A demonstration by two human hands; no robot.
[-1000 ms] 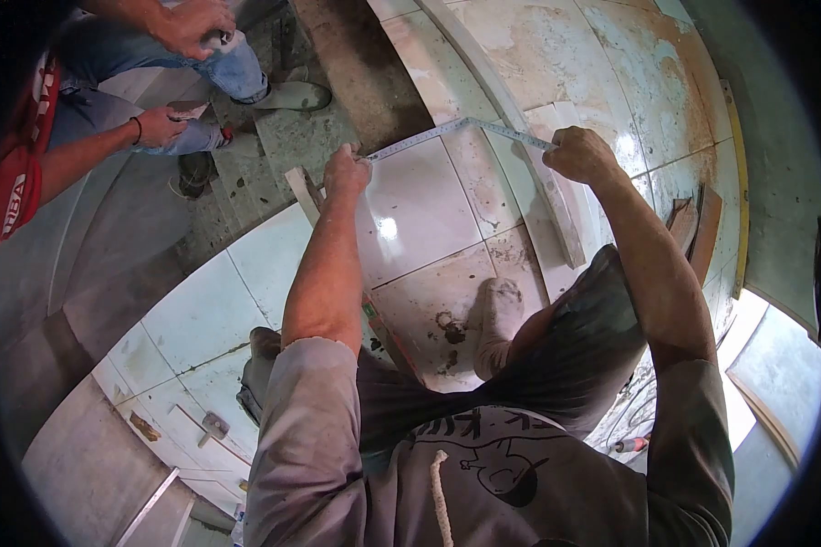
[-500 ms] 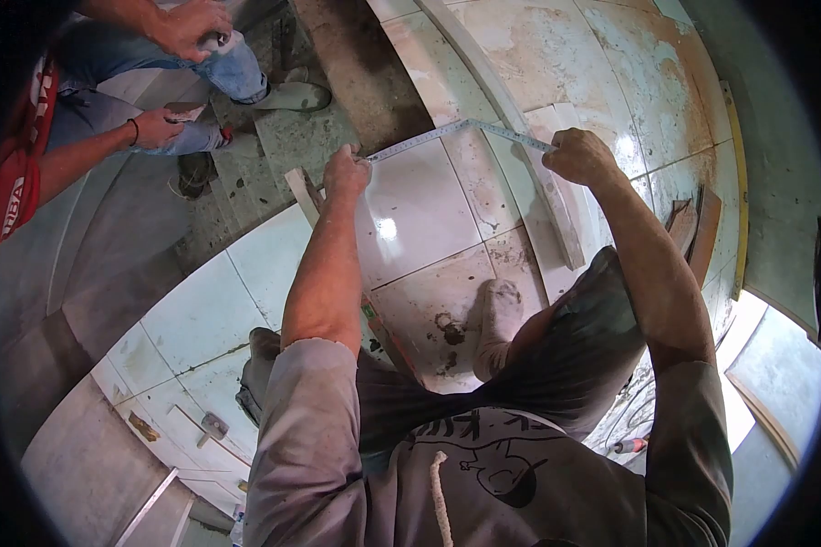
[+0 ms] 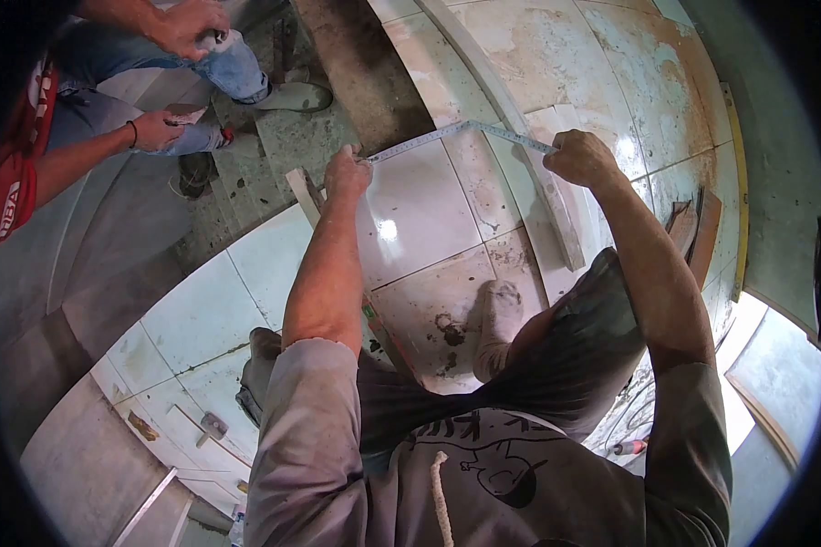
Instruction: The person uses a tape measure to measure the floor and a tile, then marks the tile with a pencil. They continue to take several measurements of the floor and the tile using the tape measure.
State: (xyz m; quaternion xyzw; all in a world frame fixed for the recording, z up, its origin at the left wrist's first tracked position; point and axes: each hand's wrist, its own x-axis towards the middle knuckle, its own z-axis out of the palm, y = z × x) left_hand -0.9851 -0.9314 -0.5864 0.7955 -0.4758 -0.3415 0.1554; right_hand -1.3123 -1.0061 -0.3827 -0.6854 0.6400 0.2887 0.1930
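A folding ruler [image 3: 420, 139] spans the gap between my two hands, bent at a peak near its middle. My left hand [image 3: 348, 173] is closed on its left end, at the upper edge of a pale floor tile [image 3: 420, 205]. My right hand [image 3: 582, 157] grips the other end, above a long straight bar [image 3: 520, 118] lying across the tiles. What else the fingers may hold is hidden. My left forearm passes over a short wooden piece [image 3: 302, 193].
At the upper left a co-worker in jeans [image 3: 233, 68] holds small objects in both hands, beside dirty stone steps [image 3: 278, 137]. A dark recess [image 3: 365, 68] lies beyond the tile edge. Wooden offcuts [image 3: 702, 228] lean at the right. A red-handled tool [image 3: 628, 447] lies near my right side.
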